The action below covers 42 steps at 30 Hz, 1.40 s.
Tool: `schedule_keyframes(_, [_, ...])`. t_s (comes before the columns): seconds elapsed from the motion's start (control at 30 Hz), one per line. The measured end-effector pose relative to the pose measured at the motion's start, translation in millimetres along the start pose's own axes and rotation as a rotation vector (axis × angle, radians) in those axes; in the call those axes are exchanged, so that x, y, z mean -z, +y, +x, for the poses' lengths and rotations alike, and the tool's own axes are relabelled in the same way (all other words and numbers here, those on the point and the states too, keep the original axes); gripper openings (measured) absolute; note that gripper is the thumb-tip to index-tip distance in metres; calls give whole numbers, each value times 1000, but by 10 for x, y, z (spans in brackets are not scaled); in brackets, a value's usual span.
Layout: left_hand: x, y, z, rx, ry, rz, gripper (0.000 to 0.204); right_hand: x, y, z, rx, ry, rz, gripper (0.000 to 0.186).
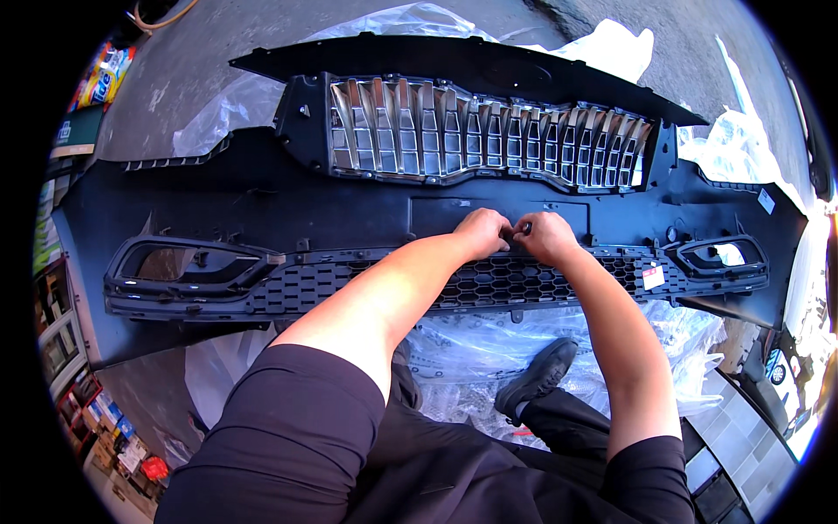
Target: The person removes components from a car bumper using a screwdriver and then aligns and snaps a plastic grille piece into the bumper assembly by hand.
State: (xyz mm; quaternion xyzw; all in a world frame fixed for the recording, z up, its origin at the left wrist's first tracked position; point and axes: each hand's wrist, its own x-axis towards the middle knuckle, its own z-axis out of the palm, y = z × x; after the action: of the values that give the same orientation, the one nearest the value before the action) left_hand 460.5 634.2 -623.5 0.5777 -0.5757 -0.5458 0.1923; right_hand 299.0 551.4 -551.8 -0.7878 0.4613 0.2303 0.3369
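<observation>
A large black car bumper cover (349,205) lies across in front of me, its inner side showing. A chrome-slatted grille (428,131) sits in its upper part, and a black honeycomb lower grille (471,284) runs along its near side. My left hand (484,233) is closed, fingertips pinched at the lower grille's top edge near the middle. Close beside it, my right hand (547,237) is closed around a small dark piece, mostly hidden by the fingers. What the left fingertips grip is also hidden.
Clear plastic sheeting (471,349) lies under the bumper and around my shoe (537,380). More plastic wrap (738,144) lies at the far right. Shelves with boxes (109,428) stand at the left, and a colourful bag (105,77) is at the far left.
</observation>
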Motion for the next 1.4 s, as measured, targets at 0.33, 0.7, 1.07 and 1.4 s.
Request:
schedule_keyframes(0.33, [-4, -19, 2, 8, -7, -14, 35, -22, -40, -76, 0, 20, -3, 16])
schedule_keyframes(0.7, [-13, -34, 3, 15, -2, -23, 33, -90, -94, -39, 50, 69, -172, 17])
schedule_keyframes(1.07, [10, -13, 3, 34, -22, -44, 36, 0, -107, -10, -40, 34, -83, 25])
schedule_keyframes(1.4, [-9, -26, 20, 30, -27, -46, 36, 86, 21, 130, -91, -111, 21, 28])
